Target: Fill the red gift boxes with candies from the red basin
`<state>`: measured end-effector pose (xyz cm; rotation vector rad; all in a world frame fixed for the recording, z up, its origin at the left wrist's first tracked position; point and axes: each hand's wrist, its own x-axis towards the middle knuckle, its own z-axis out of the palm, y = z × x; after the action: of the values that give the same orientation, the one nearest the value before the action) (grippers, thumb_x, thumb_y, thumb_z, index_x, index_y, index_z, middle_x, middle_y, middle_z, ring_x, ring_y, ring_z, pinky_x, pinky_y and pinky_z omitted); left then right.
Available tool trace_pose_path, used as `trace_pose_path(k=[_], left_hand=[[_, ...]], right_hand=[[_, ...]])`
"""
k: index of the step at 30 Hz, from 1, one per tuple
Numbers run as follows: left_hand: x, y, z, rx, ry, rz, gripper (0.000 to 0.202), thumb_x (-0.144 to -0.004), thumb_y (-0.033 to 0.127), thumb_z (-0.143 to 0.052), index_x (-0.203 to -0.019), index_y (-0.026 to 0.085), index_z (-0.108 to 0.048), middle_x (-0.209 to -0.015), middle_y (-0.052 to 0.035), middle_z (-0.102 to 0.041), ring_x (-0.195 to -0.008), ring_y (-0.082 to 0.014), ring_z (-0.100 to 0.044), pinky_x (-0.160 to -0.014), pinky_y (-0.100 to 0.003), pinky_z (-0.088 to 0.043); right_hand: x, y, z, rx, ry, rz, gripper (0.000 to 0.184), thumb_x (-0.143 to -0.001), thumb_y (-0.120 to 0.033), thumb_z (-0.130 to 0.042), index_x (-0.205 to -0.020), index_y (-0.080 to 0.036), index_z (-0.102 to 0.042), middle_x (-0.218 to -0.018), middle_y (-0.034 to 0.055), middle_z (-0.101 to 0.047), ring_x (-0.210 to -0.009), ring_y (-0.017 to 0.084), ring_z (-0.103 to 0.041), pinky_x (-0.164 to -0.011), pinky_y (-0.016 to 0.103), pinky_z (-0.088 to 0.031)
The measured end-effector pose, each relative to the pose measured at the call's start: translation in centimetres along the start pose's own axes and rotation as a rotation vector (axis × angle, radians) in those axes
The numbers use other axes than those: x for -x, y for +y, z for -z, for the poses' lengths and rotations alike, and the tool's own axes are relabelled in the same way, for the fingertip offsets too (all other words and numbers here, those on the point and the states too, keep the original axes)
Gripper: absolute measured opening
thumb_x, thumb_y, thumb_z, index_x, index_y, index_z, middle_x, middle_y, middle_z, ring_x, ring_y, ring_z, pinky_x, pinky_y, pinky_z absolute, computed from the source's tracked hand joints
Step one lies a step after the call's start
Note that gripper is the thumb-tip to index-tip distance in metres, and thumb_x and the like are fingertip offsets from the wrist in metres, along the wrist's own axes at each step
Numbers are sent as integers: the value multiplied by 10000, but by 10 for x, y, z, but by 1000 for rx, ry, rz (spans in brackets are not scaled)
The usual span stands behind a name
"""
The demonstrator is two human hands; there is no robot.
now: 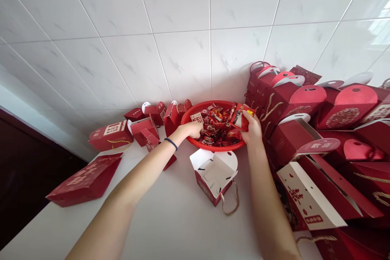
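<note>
A round red plastic basin (188, 114) full of small red wrapped candies (215, 124) stands against the tiled wall. My left hand (195, 129), with a dark band on the wrist, reaches into the basin's left side. Its fingers curl down among the candies, and what they hold is hidden. A cream-and-red packet (196, 118) lies just beyond it. Over the basin's right rim, my right hand (252, 129) grips a shiny red snack packet (241, 118). In front of the basin sits an open gift box (210, 183), red outside and white inside, with a rope handle.
Many red gift boxes (304, 99) are piled along the right side, some open. Several smaller red boxes (144, 130) stand left of the basin. A large red box (87, 178) lies at the white table's (170, 219) left edge. The tiled wall (183, 65) bounds the back.
</note>
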<state>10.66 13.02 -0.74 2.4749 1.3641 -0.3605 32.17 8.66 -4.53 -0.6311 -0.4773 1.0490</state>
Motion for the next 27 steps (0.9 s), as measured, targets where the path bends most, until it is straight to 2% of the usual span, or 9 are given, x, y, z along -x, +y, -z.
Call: trace_pose_path(k=[3, 7, 9, 11, 14, 19, 22, 24, 27], left_hand=[[1, 3, -2, -49, -57, 22, 366, -629, 78, -635, -954, 153, -786, -860, -95, -761, -738, -239, -666, -637, -279, -489], [-3, 8, -3, -74, -64, 29, 623, -603, 87, -668, -1216, 187, -712, -1064, -119, -754, -860, -266, -683, -683, -281, -515], [-6, 10, -5, -71, -58, 36, 587, -586, 74, -668, -1161, 172, -729, -1054, -129, -753, -860, -271, -684, -683, -285, -516], [-7, 11, -7, -56, -55, 40, 429, -574, 73, -673, -989, 138, -763, -950, -136, -755, -809, -276, -678, -659, -297, -509], [-7, 10, -8, 9, -33, 3, 243, -573, 92, -701, -804, 147, -753, -816, -91, -737, -756, -252, -662, -643, -288, -491], [-3, 4, -5, 199, 95, -76, 218, -721, 297, -729, -906, 181, -742, -899, -31, -728, -805, -194, -659, -656, -241, -478], [0, 2, -4, 263, 133, -71, 259, -776, 413, -699, -834, 162, -718, -856, -40, -717, -741, -181, -653, -621, -241, -468], [2, 3, -3, 280, 113, -71, 257, -811, 411, -662, -791, 158, -704, -805, -43, -718, -698, -173, -657, -618, -240, -477], [4, 5, -1, 270, 50, -67, 210, -852, 299, -573, -914, 171, -728, -840, -55, -750, -675, -168, -678, -618, -241, -500]], right_hand=[[0, 0, 0, 10, 12, -12, 352, -725, -159, -706, -1073, -209, -710, -910, -9, -765, -815, 157, -735, -798, 309, -612], [3, -3, -4, 8, 27, -29, 352, -715, -146, -696, -1061, -205, -714, -889, -9, -765, -799, 155, -734, -778, 299, -613], [5, -5, -6, -3, 32, -37, 335, -708, -143, -696, -1037, -202, -713, -889, -6, -767, -803, 159, -736, -780, 301, -614], [6, -7, -7, -10, 39, -47, 314, -701, -137, -693, -1008, -199, -710, -885, -6, -768, -792, 158, -735, -773, 300, -615], [8, -9, -9, -15, 49, -59, 290, -690, -130, -687, -972, -194, -701, -859, -8, -768, -760, 152, -733, -728, 283, -615], [9, -11, -10, -18, 40, -72, 299, -692, -142, -676, -984, -199, -692, -854, -9, -769, -739, 152, -732, -693, 275, -614], [11, -11, -11, -18, 54, -76, 308, -692, -139, -667, -994, -195, -694, -860, -7, -769, -740, 156, -731, -713, 288, -617], [12, -11, -12, -22, 61, -69, 301, -686, -137, -668, -981, -194, -693, -854, -8, -767, -745, 159, -732, -731, 301, -621], [12, -11, -12, -22, 43, -60, 274, -678, -140, -686, -946, -198, -689, -844, -12, -764, -752, 160, -734, -738, 306, -624]])
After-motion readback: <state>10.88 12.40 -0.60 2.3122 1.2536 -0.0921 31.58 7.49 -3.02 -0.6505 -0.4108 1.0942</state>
